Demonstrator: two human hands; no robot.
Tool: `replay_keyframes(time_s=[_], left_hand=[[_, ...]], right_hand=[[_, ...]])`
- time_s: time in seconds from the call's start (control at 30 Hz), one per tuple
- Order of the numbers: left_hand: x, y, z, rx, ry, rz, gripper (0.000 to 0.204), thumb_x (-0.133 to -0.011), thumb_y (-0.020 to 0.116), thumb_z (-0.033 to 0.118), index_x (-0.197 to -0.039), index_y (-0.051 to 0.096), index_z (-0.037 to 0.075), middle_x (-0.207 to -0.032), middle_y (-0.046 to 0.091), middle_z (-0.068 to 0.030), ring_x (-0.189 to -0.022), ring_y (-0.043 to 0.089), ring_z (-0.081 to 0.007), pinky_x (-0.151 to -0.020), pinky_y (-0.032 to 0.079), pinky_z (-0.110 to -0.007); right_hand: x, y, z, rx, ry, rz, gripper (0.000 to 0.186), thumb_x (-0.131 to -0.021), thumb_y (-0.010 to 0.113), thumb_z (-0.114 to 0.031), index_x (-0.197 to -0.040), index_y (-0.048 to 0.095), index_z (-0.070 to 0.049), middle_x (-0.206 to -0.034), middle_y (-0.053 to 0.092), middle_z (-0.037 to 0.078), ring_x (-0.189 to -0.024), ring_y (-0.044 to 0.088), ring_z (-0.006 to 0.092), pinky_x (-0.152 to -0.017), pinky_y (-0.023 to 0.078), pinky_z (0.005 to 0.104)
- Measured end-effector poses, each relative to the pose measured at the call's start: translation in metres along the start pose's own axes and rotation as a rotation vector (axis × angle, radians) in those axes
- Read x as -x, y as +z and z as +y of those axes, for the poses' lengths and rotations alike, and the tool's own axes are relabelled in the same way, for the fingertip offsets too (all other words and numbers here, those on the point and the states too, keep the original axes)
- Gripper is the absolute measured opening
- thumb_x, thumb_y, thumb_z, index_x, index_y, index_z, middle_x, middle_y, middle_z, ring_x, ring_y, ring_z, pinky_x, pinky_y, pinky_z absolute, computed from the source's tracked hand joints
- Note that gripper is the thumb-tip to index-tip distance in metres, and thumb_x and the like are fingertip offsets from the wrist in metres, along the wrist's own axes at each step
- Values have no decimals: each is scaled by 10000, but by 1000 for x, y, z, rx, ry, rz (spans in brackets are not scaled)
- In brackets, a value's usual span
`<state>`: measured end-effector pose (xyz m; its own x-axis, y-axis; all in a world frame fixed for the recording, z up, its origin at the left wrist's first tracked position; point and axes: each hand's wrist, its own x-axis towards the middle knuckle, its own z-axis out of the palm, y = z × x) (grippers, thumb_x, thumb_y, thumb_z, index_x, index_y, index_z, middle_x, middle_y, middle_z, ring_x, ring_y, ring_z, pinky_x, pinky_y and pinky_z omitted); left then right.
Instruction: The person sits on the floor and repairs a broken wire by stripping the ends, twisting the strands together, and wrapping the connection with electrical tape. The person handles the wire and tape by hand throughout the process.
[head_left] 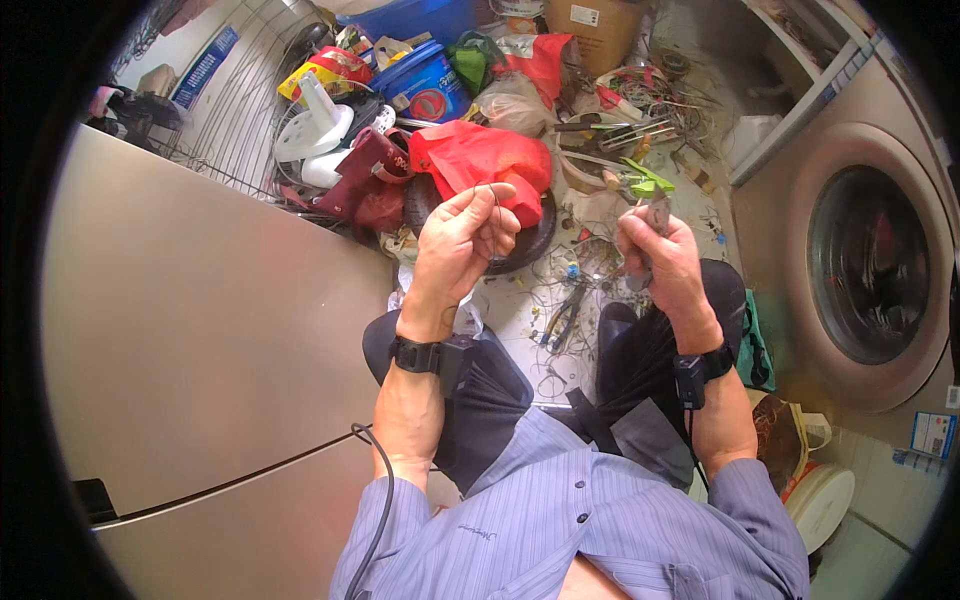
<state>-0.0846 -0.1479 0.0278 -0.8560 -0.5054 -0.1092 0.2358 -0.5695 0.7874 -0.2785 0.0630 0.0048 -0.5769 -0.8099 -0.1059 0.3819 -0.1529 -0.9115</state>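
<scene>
The work in hand appears to be on a thin wire (497,222), pinched between the thumb and fingers of the left hand (462,238), in front of the red plastic bag (480,160). The left thumb and index finger meet at their tips, while the other fingers curl loosely; the wire bends close beside them, and its full length cannot be made out. The right hand (662,252) is closed around a flat grey tool (658,212), likely a utility knife, whose ends show above and below the fist. The two hands are well apart, and the tool is not touching the wire.

As for progress, wire scraps (590,265) lie strewn over the white floor (507,303) between the person's knees, which suggests that a good deal has been worked through. The piece in the left hand looks unfinished, though its stripped or unstripped state is too fine to tell. A larger tangle of wires (670,92) sits farther off, beyond the right hand, and probably counts as what is left. Pliers (567,318) lie on the floor among the scraps, untouched, and a bright green clip-like object (648,178) is just beyond the right hand.
</scene>
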Motion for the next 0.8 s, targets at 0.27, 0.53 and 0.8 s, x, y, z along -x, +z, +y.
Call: replay_keyframes(time_s=[0.27,0.53,0.8], left_hand=[[1,7,-1,204,-9,-133,344,-1099,533,243,-1238,652,-49,-877,755,-125,-695,717,-182,-648,592,-289],[2,16,4,430,-18,-56,316,-1113,512,211,-1260,624,-45,-772,581,-8,-622,446,-81,-585,390,-237],[-3,15,6,716,-41,-139,304,-1102,539,225,-1250,615,-30,-805,600,-20,-649,486,-90,-600,396,-253]], right_hand=[[1,2,5,132,26,-105,179,-1003,687,-210,-906,678,-59,-734,627,-4,-556,500,61,-500,357,229],[2,7,14,129,36,-150,188,-1005,674,-203,-908,680,-42,-734,630,-3,-552,497,55,-494,343,225],[2,5,15,92,37,-168,189,-1009,674,-204,-909,678,-44,-737,638,0,-545,502,54,-483,346,227]])
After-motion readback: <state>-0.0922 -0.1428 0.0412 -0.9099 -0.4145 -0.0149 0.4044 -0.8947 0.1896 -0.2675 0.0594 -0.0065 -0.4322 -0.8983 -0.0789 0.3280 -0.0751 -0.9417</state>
